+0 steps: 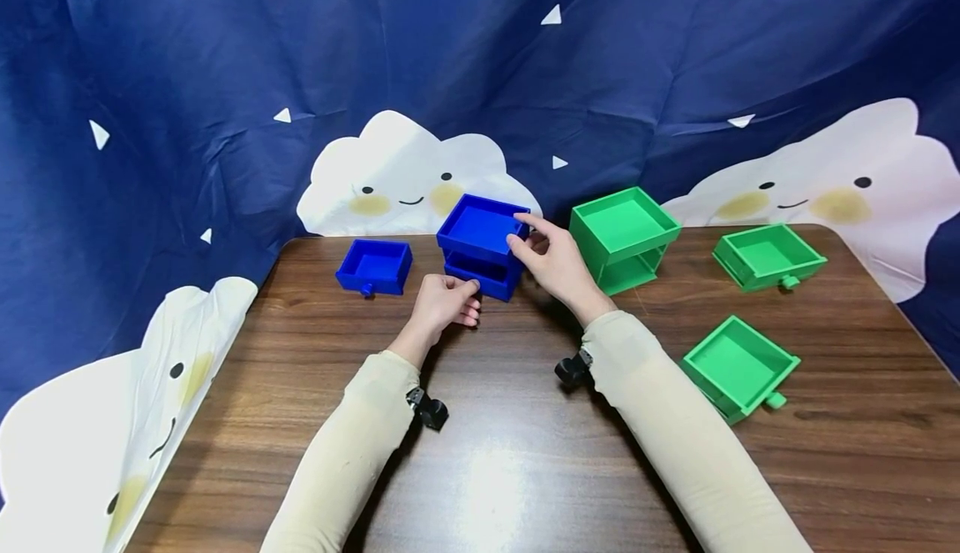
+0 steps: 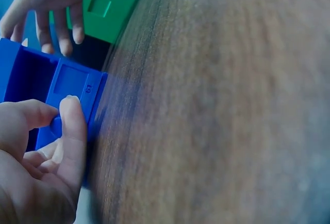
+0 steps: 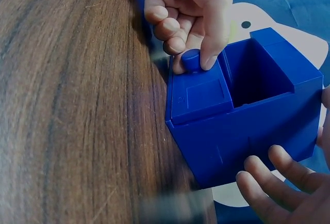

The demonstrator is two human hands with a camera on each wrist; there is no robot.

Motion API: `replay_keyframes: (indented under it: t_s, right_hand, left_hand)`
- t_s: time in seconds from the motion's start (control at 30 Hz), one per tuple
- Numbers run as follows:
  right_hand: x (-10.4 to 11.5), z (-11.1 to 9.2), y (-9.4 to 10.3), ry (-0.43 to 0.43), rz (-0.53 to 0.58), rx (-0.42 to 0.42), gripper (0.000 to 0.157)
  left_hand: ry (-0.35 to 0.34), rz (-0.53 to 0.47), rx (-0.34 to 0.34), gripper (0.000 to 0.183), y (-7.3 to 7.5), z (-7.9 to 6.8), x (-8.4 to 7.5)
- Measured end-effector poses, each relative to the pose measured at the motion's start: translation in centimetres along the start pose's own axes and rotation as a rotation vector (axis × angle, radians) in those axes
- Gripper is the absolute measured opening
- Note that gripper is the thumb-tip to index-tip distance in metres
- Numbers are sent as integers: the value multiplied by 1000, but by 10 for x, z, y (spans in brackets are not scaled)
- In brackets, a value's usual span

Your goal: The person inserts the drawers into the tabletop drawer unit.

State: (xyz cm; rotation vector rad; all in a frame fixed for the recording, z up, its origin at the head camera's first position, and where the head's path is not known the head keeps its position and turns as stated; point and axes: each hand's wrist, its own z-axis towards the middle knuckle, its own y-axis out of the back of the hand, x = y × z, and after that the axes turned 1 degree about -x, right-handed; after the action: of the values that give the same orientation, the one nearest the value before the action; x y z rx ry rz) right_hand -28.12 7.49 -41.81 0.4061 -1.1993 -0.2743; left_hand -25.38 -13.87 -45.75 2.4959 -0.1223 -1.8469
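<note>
A small blue cabinet [image 1: 480,232] stands towards the back of the table, with its upper slot empty. In the lower slot sits a blue drawer [image 3: 201,94], its front about level with the cabinet's front. My left hand [image 1: 441,304] pinches the drawer's round knob [image 3: 191,60] between thumb and fingers. Beside the cabinet's right wall is my right hand [image 1: 557,263], fingers spread and fairly straight; in the right wrist view its fingertips [image 3: 278,154] lie at that wall. Another blue drawer [image 1: 375,267] lies on the table left of the cabinet.
A green cabinet [image 1: 626,228] with open front slots stands just right of my right hand. Two green drawers lie farther right, one at the back [image 1: 772,253] and one nearer [image 1: 738,361]. Behind the wooden table [image 1: 495,419] hangs a dark blue cloth [image 1: 480,61] with clouds.
</note>
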Motion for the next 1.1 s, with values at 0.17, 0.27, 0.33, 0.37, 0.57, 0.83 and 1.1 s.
replay_keyframes:
  t_s: [0.17, 0.27, 0.33, 0.37, 0.57, 0.83, 1.1]
  right_hand:
    - [1, 1, 0, -1, 4, -1, 45]
    - [0, 1, 1, -1, -4, -2, 45]
    - [0, 1, 1, -3, -9, -1, 45]
    - [0, 2, 1, -4, -11, -1, 45]
    - [0, 2, 1, 5, -12, 0, 46]
    - [1, 2, 4, -24, -20, 16, 46]
    - [1, 3, 4, -25, -41, 35, 47]
  left_hand:
    - [6, -14, 7, 20, -1, 2, -1]
    - [13, -15, 16, 21, 0, 2, -1]
    - [16, -15, 23, 22, 1, 1, 0]
    - [15, -13, 26, 23, 1, 1, 0]
    - [-16, 14, 29, 28, 9, -7, 1]
    - [-129, 147, -24, 25, 24, -20, -2]
    - [-275, 408, -144, 24, 40, -32, -4]
